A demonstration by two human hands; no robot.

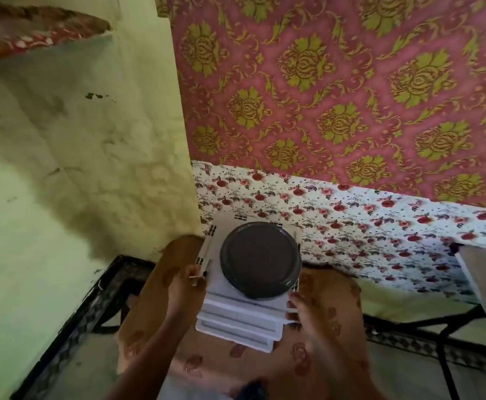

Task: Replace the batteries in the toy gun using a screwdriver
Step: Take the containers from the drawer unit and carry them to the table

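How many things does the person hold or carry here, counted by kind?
White stepped stand: 1
Dark round plate on top of the stand: 1
Small thin stick-like item in the left hand: 1, too small to identify
Total: 3
The right hand grips the stand's right side. No toy gun, batteries or screwdriver can be made out.

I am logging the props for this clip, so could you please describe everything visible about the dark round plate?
The dark round plate is grey, glossy, with a raised rim. It lies flat on a white stepped block, covering most of its top. Neither hand touches it: the left hand and right hand grip the block's sides.
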